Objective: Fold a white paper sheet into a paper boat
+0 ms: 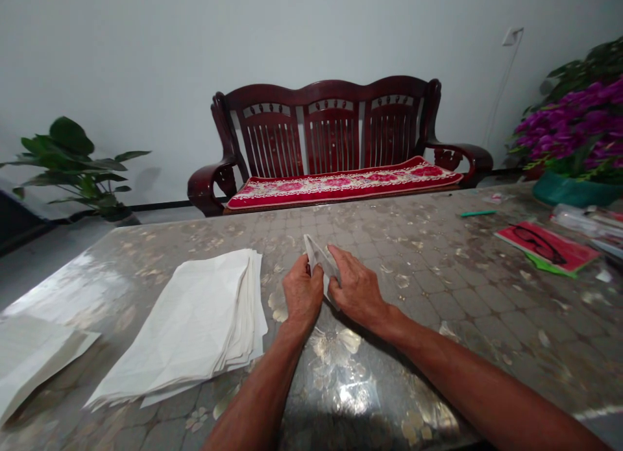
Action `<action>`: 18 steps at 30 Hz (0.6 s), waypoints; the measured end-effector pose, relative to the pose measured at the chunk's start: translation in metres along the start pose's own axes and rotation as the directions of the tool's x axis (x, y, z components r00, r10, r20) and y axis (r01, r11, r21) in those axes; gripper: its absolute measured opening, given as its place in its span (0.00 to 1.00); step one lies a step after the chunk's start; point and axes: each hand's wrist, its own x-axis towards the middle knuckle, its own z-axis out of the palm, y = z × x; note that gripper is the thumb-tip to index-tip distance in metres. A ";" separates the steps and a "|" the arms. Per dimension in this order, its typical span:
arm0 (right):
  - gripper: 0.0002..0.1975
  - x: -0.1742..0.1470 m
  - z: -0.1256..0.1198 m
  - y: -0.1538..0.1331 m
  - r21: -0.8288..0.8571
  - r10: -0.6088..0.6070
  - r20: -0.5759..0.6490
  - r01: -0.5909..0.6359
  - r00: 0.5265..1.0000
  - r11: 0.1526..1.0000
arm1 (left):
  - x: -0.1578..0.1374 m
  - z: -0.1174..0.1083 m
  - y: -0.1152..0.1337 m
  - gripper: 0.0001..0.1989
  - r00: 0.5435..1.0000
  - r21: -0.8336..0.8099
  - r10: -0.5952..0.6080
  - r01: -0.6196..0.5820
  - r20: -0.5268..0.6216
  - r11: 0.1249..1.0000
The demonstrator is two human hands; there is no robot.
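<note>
A small folded piece of white paper (329, 263) with a pointed tip stands between my two hands, just above the table. My left hand (302, 292) pinches its left side, thumb against the near face. On the other side my right hand (357, 285) grips the paper's right edge between thumb and fingers. Part of the paper is hidden behind the fingers. To the left of my left hand lies a thick stack of white paper sheets (189, 321), its edges uneven.
Another folded sheet (34, 353) lies at the far left of the patterned table (438, 276). Toward the right are a green pen (477, 213), black glasses (538, 242) on a red booklet (577, 251), and a pot of purple flowers (579, 123). A wooden bench (333, 130) stands beyond the table.
</note>
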 end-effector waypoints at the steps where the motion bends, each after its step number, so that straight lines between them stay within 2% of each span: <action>1: 0.29 0.000 0.001 0.002 -0.014 0.050 0.031 -0.050 0.998 0.999 | -0.001 0.001 0.001 0.10 1.000 -0.005 0.016 -0.016 -0.002 1.000; 4: 0.21 0.004 0.002 0.008 -0.037 0.225 0.085 -0.222 0.971 0.974 | -0.007 0.005 0.004 0.15 0.997 -0.006 0.081 -0.081 -0.003 0.997; 8: 0.06 0.013 0.000 0.016 -0.069 0.429 0.089 -0.424 0.899 0.903 | -0.015 0.013 0.005 0.18 0.983 0.013 0.185 -0.185 0.004 0.983; 10: 0.05 0.016 0.001 0.018 -0.070 0.454 0.087 -0.449 0.887 0.891 | -0.018 0.017 0.004 0.19 0.973 0.034 0.229 -0.229 0.014 0.973; 13: 0.05 0.017 0.004 0.021 -0.071 0.431 0.075 -0.427 0.899 0.902 | -0.020 0.020 0.004 0.20 0.964 0.094 0.263 -0.265 0.039 0.960; 15: 0.05 0.017 0.007 0.022 -0.062 0.418 0.041 -0.415 0.907 0.907 | -0.020 0.019 0.005 0.21 0.972 0.160 0.231 -0.235 0.046 0.959; 18: 0.06 0.016 0.011 0.022 -0.003 0.389 -0.016 -0.389 0.921 0.921 | -0.018 0.015 0.009 0.21 0.992 0.261 0.114 -0.124 0.054 0.957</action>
